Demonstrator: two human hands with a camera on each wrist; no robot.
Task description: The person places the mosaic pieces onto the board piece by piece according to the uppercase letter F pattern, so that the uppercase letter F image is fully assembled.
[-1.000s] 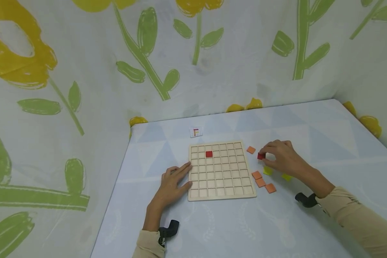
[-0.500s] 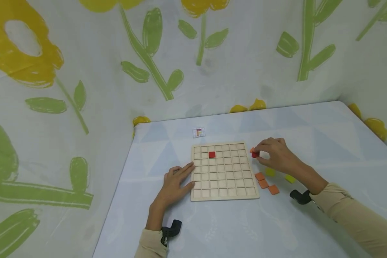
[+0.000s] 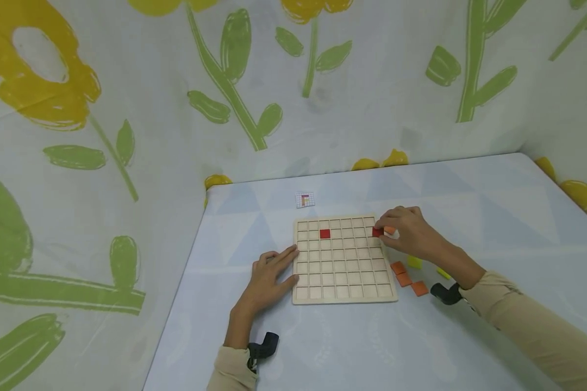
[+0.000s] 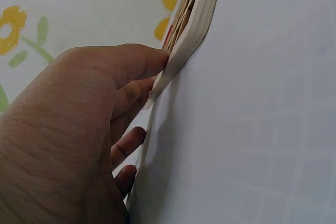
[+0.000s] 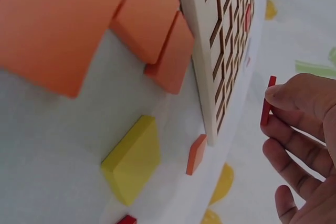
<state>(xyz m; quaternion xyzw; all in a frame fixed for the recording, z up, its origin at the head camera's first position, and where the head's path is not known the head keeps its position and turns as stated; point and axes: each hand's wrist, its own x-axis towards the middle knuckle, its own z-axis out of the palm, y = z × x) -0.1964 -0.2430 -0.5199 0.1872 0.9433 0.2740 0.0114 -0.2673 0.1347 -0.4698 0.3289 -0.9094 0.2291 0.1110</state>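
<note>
A square wooden grid board (image 3: 342, 266) lies on the table, with one red square tile (image 3: 325, 234) set in a cell near its upper left. My left hand (image 3: 269, 279) rests along the board's left edge; in the left wrist view its thumb and fingertips touch the wooden rim (image 4: 191, 40). Between thumb and fingers, my right hand (image 3: 411, 233) pinches a second red tile (image 3: 377, 232) over the board's upper right edge. The right wrist view shows this held tile (image 5: 266, 106) edge-on, raised above the board.
Several orange tiles (image 3: 404, 279) lie right of the board, one partly behind the right hand. Yellow tiles (image 3: 414, 262) lie under the right forearm. A small patterned card (image 3: 305, 200) sits beyond the board. Another red tile (image 5: 127, 220) peeks in at the right wrist view's bottom.
My right hand has carried the red tile leftward, from beside the orange tile to the board's right edge. The left hand keeps its place on the board. The head view has shifted slightly.
</note>
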